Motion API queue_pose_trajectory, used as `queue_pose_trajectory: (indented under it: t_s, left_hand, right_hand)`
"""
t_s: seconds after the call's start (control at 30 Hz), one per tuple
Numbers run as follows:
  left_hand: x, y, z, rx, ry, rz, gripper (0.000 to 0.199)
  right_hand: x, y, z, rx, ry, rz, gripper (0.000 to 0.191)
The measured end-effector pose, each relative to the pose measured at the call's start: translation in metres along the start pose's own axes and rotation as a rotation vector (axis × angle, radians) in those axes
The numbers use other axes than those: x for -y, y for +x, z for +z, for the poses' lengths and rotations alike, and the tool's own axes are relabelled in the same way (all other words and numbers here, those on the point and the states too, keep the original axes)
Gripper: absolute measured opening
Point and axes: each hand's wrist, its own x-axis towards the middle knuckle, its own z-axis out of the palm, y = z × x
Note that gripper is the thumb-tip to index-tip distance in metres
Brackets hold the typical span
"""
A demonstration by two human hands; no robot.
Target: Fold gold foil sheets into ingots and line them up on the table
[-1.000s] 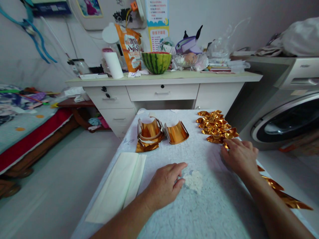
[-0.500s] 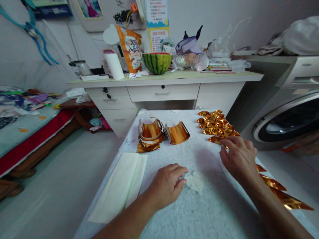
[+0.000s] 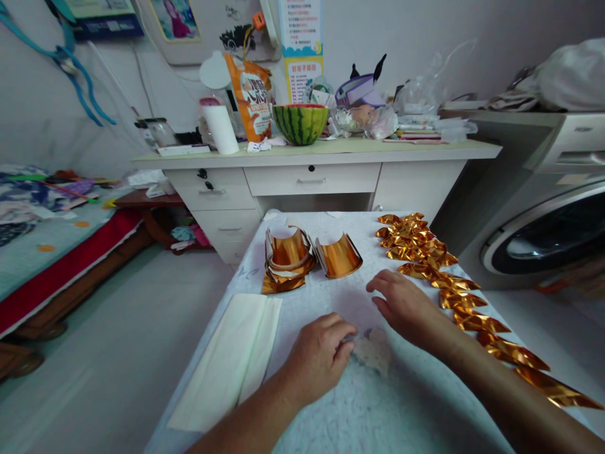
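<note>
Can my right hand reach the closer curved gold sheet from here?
Likely yes: the right hand holds nothing visible, and nothing appears to stand between its fingers and the curved gold sheet.

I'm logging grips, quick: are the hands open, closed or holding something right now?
Left hand: open, loosely curled, nothing visible in it.
Right hand: open, loosely bent, nothing visible in it.

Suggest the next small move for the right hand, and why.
Probably ease the right hand forward and left to the nearer curved gold sheets: it looks empty, they lie just beyond its fingertips, and the pointed gold pieces already lie in rows to its right.
</note>
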Motion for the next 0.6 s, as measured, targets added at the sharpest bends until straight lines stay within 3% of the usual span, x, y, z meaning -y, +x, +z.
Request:
queue_pose_trajectory:
  t_s: [0.07, 0.2, 0.4, 0.6]
  left_hand:
    - [0.001, 0.001, 0.0, -0.039, 0.002, -0.048, 0.019]
    - [0.003, 0.002, -0.002, -0.11, 0.022, -0.139, 0.019]
    - [0.005, 0.004, -0.003, -0.111, 0.019, -0.183, 0.016]
    - [0.005, 0.004, -0.003, -0.103, 0.012, -0.188, 0.016]
  right_hand:
    - [0.001, 0.014, 0.007, -0.053, -0.012, 0.077, 0.023]
    - [0.008, 0.03, 0.028, -0.11, -0.028, 0.051, 0.031]
    - [0.014, 0.032, 0.056, -0.111, -0.075, 0.015, 0.054]
    - [0.005, 0.031, 0.064, -0.098, -0.097, -0.001, 0.052]
